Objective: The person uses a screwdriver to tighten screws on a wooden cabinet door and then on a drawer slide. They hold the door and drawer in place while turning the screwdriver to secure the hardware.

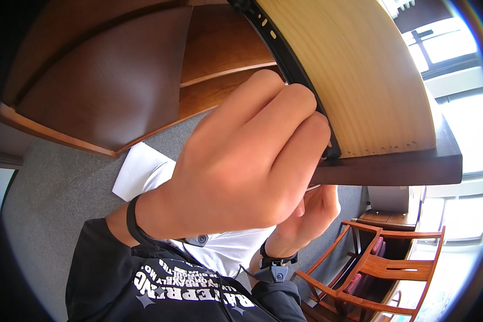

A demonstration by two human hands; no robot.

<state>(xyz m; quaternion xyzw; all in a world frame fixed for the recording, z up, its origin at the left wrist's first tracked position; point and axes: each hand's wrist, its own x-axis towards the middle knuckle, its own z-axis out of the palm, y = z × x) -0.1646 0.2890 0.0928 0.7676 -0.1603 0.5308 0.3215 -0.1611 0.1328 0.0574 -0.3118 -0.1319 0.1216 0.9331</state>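
A wooden drawer is tilted up in front of me, with a pale wood side panel [365, 80] and a dark brown front board [397, 169]. A black slide rail [284, 59] with slots runs along the pale panel's edge. My left hand [247, 155], a black band at its wrist, is closed with its fingers curled against this rail; the fingertips are mostly hidden. Lower down, my right hand [311, 217] is bent up at the underside of the dark board and appears to grip it. The left hand covers part of the right one.
Brown wooden furniture [102, 75] with a curved-looking panel stands at the upper left. White paper or cloth [139, 169] lies over the grey carpet [53, 198]. A wooden armchair [392, 263] stands at the lower right, near bright windows [451, 43].
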